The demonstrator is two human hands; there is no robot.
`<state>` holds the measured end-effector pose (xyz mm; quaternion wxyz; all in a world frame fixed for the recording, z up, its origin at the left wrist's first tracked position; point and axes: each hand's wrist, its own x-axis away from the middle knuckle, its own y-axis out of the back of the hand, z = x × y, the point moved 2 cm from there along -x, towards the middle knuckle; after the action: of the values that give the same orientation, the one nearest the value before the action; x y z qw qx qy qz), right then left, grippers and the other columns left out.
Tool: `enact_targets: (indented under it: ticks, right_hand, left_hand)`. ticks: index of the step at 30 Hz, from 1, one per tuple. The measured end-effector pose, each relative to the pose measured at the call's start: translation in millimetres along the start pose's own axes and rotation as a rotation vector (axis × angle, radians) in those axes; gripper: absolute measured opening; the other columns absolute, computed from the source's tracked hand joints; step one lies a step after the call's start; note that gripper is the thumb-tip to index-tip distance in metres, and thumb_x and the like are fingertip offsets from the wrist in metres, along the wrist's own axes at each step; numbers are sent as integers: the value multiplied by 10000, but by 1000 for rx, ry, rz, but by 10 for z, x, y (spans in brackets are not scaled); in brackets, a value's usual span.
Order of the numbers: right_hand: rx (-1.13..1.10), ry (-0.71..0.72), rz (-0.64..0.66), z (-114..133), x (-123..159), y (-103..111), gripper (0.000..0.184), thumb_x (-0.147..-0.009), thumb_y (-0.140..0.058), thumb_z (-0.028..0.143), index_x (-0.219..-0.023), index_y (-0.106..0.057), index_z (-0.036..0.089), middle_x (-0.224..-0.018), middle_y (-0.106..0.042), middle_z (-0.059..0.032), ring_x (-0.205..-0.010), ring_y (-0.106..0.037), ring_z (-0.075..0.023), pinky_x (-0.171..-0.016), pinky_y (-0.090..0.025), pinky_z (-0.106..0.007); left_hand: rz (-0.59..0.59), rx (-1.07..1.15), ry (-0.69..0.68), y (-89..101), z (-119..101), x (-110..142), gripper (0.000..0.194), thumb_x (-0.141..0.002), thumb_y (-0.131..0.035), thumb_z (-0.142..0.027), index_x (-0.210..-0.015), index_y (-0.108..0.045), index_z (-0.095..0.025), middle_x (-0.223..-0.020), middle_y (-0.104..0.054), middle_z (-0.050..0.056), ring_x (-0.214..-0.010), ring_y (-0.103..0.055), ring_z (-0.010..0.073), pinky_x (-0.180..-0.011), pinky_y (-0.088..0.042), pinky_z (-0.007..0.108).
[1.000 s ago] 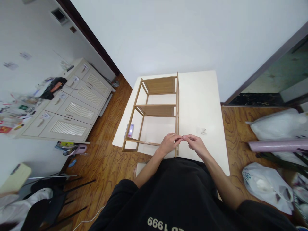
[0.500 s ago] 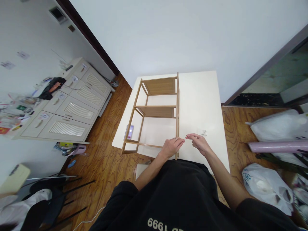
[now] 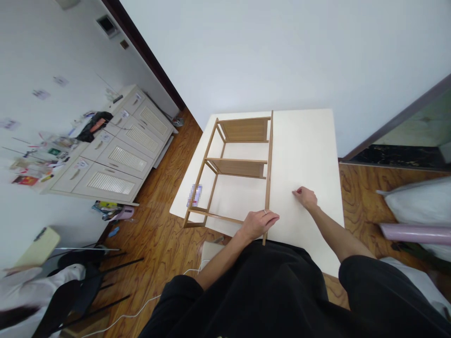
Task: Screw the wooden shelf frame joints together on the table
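A wooden shelf rack (image 3: 269, 173) lies on its side on the white table (image 3: 310, 141), with two slatted shelves between its side frames. My left hand (image 3: 260, 224) is over the near end of its right-hand rail, fingers together and bent around the wood, a ring on one finger. Right of the rack, my right hand (image 3: 306, 197) is low over the tabletop. Its thumb and fingers are pinched at a small greyish item, too tiny to name. A blurred purple-and-white item (image 3: 195, 195) lies by the rack's left side.
Against the left wall stands a white cabinet (image 3: 105, 157) with clutter on top. A black chair (image 3: 84, 286) is at lower left, and a white cable (image 3: 137, 313) crosses the wooden floor. White bags (image 3: 419, 202) and a pink roll (image 3: 416, 233) lie on the right.
My right hand has moved right, away from my left hand, to where small items lay on the table. My left hand stays at the rail. The view has shifted slightly.
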<state>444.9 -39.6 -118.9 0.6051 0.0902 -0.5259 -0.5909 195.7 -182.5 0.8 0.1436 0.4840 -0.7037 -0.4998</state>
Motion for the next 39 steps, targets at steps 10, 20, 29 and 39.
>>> enact_targets:
  ticks: [10,20,29,39]
  right_hand:
    - [-434,462,322,40,1392,65,445,-878,-627,577,-1103,-746,213,-1009,-784,-94,-1010,-698,-260,-906,-509,-362]
    - [-654,445,188,179,2002,-30,498,-738,-733,688,-928,-798,232,-979,-785,-89,-888,-713,-267,-860,-561,-402]
    - [-441,565,281,197,1829,199,408,-832,-650,636,-849,-799,257,-899,-790,-50,-840,-701,-247,-847,-532,-368]
    - [-199,191,-114,-255,667,-156,196,-795,-651,377,-848,-730,205,-914,-769,-118,-917,-697,-290,-906,-501,-430]
  left_hand:
    - [-56,77,-11,45,-30,-8,289,-1047,-495,-356,-1052,-752,-224,-1013,-787,0,-885,-741,90,-741,-585,168]
    - [16,61,-11,73,-14,-6,281,-1044,-493,-331,-1063,-751,-219,-1029,-782,21,-910,-735,106,-753,-585,185]
    - [6,-2,-30,64,-13,-12,244,-1037,-524,-333,-1126,-732,-243,-1064,-785,-13,-929,-742,98,-740,-584,187]
    - [-9,-8,83,33,-22,-23,285,-1030,-523,-409,-1025,-725,-208,-916,-796,2,-775,-751,112,-659,-569,183]
